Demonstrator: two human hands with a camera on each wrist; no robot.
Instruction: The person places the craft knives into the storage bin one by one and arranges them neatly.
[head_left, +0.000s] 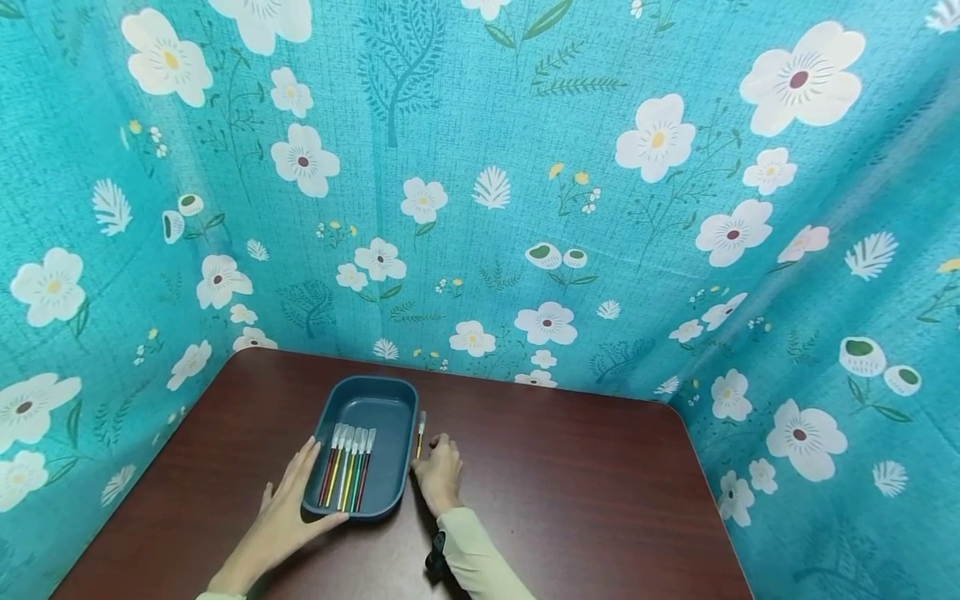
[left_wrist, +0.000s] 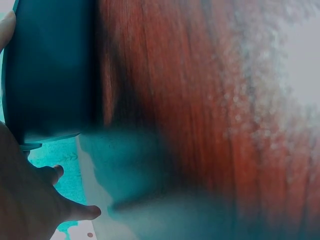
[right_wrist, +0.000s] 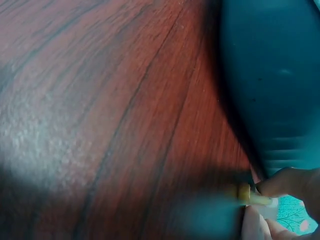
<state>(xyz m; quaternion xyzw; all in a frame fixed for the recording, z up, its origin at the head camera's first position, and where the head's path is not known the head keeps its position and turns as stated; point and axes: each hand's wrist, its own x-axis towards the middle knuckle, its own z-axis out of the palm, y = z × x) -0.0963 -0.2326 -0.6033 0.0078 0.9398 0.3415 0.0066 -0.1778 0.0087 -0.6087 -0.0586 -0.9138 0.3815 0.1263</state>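
A dark blue tray (head_left: 397, 467) stands on the table, with several slim pens (head_left: 347, 471) in red, yellow, white and green barrels with clear caps side by side in it. My left hand (head_left: 281, 508) rests against the tray's left and near rim, fingers fairly straight, thumb along the near edge. Just outside the right wall, my right hand (head_left: 440, 473) pinches a slim yellow pen (head_left: 420, 437) with a clear cap, pointing away from me. In the right wrist view, thumb and fingers meet around this yellow pen (right_wrist: 244, 193) beside the tray wall (right_wrist: 270, 90).
The dark brown wooden table (head_left: 570, 483) reaches well to the right of the tray. A turquoise flowered cloth (head_left: 480, 250) hangs behind it and along both sides. A small black item (head_left: 435, 558) sits at the right wrist.
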